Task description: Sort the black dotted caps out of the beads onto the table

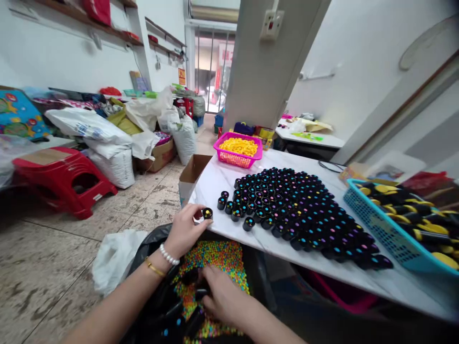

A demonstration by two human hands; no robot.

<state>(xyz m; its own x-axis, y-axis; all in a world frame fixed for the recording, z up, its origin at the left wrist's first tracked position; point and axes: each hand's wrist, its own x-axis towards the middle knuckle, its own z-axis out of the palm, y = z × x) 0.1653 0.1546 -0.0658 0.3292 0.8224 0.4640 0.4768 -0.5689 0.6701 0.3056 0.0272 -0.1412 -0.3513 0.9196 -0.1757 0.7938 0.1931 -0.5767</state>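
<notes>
At the near left edge of the white table, my left hand [182, 229] pinches a small black cup [207, 213] with yellow showing inside its open top. My right hand [224, 294] is down in a black-lined bin among tiny multicoloured beads [218, 253]. Its fingers curl around another black cup [202, 292], partly hidden and blurred. More black cups [193, 322] lie on the beads below it. Packed upright on the table [222, 229] are many black cups [294, 205], with blue, purple, pink or yellow spots inside. A few stand apart near my left hand.
A pink basket [234, 160] of yellow pieces stands at the table's far end. On the right is a blue basket [390, 234] full of black-and-yellow parts. A cardboard box [193, 174], a red stool [62, 177] and white sacks [114, 165] occupy the floor to the left.
</notes>
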